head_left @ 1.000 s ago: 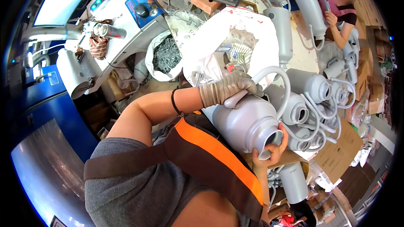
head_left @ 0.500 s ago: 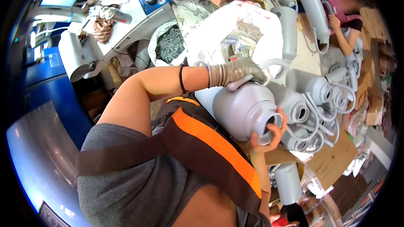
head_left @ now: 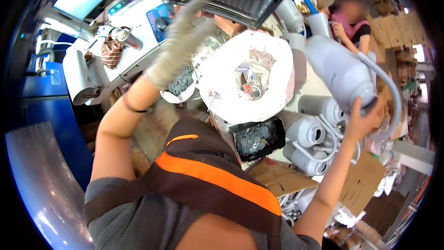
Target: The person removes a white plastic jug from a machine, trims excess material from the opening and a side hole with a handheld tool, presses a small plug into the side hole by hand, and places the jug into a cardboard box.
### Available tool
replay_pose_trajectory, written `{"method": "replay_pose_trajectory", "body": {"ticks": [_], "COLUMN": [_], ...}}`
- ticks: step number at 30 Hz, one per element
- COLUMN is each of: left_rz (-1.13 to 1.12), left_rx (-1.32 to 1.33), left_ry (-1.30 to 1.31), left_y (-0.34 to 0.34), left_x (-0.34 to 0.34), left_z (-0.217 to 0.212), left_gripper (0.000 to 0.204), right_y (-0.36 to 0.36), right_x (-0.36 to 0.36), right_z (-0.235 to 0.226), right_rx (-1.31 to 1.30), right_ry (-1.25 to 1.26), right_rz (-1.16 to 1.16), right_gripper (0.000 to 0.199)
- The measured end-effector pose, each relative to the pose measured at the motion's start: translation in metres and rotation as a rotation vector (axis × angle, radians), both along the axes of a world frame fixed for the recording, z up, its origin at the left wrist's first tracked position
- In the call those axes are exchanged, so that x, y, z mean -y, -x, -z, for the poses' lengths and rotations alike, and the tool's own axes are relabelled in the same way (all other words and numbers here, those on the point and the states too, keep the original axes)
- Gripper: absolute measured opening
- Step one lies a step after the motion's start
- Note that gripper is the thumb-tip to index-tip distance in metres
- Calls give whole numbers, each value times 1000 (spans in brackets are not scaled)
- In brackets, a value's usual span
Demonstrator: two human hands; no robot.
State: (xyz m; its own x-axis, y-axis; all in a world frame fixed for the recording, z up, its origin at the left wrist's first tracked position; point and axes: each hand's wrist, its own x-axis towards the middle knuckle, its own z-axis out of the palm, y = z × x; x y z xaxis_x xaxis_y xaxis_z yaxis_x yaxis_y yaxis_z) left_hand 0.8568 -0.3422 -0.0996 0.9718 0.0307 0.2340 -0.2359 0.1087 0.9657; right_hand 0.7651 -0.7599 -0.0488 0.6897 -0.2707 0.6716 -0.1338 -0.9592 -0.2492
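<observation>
Right hand (head_left: pixel 362 122), bare, grasping the grey container (head_left: pixel 340 65) at its neck, fingers around the opening; container sits just above that hand, tilted, mouth toward it. Its curved grey tube (head_left: pixel 394 88) loops out to the right of the same hand. Half a second ago both hands had the container in front of the torso; now it's well over to the right and only the right hand has it. Left hand (head_left: pixel 181 41), gloved, is off it, raised away to the left, fingers stretched out, looks released, though it's blurred so finger detail is hard to read. Small white sack (head_left: pixel 181 97) of grey parts just below the left hand, big white bag (head_left: pixel 219 95) to its right. Left of the right hand, other grey containers (head_left: pixel 312 130) lie stacked; beyond them, a black box (head_left: pixel 280 134) of flat grey pieces, previously covered, now shows.
</observation>
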Motion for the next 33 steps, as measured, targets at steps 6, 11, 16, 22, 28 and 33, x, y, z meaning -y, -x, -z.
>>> {"method": "replay_pose_trajectory", "body": {"ticks": [6, 11, 16, 22, 28, 33], "left_rz": [-1210, -1742, -1247, -1222, -1306, -1221], "left_rx": [-200, 106, 124, 273, 229, 290], "left_ry": [-628, -798, -332, 1, -64, -7], "left_y": [168, 271, 226, 220, 300, 427], "left_x": [-384, -577, -684, -684, -627, -559], "left_z": [-24, -147, -201, -188, -175, -165], "left_gripper": [74, 61, 43, 22, 31, 26], "right_y": [-53, -2, 9, 13, 55, 129], "right_x": [115, 52, -59, -354, -646, -875], "right_z": [195, 205, 179, 147, 145, 142], "right_rx": [-341, -656, -1215, -709, -923, -1165], "right_ry": [377, 371, 120, -76, -325, -514], "right_rz": [26, 431, 176, -606, -1357, -1944], "right_gripper": [76, 60, 42, 37, 30, 26]}}
